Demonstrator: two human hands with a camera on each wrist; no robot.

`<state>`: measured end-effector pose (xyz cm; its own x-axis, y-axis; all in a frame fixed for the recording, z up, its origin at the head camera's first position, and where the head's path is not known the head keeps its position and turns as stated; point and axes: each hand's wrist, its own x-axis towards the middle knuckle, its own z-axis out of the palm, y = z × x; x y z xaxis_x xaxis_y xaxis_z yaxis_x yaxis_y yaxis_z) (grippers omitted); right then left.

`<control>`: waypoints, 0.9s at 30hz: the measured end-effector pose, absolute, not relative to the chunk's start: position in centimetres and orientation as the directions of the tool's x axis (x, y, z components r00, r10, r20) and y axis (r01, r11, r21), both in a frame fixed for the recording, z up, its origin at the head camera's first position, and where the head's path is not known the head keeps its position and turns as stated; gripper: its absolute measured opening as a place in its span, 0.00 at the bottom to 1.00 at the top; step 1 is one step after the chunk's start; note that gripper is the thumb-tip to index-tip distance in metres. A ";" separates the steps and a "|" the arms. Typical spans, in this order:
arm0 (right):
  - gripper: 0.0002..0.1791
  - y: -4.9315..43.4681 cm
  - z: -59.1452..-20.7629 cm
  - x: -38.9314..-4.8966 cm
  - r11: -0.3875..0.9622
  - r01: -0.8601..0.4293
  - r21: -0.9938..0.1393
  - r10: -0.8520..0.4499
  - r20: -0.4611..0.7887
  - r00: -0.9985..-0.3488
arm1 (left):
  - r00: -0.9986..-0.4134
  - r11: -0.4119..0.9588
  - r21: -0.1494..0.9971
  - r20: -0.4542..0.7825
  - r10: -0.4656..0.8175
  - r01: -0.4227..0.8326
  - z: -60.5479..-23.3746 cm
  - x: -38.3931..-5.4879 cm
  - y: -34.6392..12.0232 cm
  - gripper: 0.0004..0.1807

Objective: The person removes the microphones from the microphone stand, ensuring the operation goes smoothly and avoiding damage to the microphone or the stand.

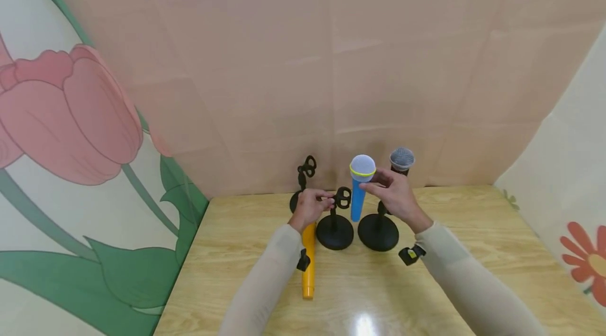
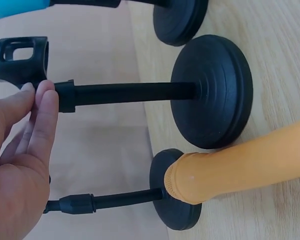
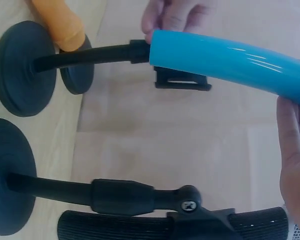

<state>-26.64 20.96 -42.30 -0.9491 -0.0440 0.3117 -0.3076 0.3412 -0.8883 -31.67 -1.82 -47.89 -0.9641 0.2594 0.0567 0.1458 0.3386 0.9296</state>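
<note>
My left hand [image 1: 310, 206] pinches the top of the middle black microphone stand [image 1: 334, 232], thumb and fingers at the joint just below its clip [image 2: 22, 60]. The clip's cradle has no microphone in it. In my right hand [image 1: 399, 196] is a blue microphone [image 1: 358, 200], held near its pale, yellow-ringed head. It is raised above the table, head up, beside the clip. In the right wrist view the blue handle's lower end overlaps the stand's top, close to the left fingertips.
To the right, another stand [image 1: 379, 233] carries a black microphone with a silver mesh head [image 1: 402, 159]. A third stand [image 1: 309, 166] is behind my left hand. An orange microphone [image 1: 308, 267] lies on the wooden table [image 1: 227, 252] under the left forearm. A beige backdrop [image 1: 303, 89] rises behind.
</note>
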 end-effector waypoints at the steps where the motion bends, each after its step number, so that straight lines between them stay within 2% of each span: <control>1: 0.28 21.0 -42.5 -26.6 0.347 -0.308 -0.886 -0.043 0.313 -0.949 | -0.965 0.338 0.930 0.058 0.257 0.146 -47.9 -31.8 -1.7 0.10; 12: 0.25 20.5 -44.6 -25.8 0.370 -0.299 -0.880 -0.045 0.304 -0.952 | -0.973 0.312 0.938 0.087 0.214 0.152 -48.1 -32.6 -0.7 0.10; 21: 0.25 20.2 -46.5 -25.2 0.383 -0.277 -0.882 -0.047 0.281 -0.959 | -0.972 0.207 0.968 0.094 0.216 0.140 -48.0 -33.1 -0.4 0.11; 27: 0.26 20.2 -47.9 -24.7 0.377 -0.252 -0.891 -0.046 0.253 -0.966 | -0.971 0.223 0.969 0.052 0.233 0.106 -48.3 -33.3 -0.4 0.14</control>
<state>-24.66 20.16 -47.89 -0.9663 -0.0458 0.2535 -0.2517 0.3774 -0.8912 -33.33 -0.40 -48.34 -0.9711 0.2327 0.0523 0.1056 0.2228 0.9691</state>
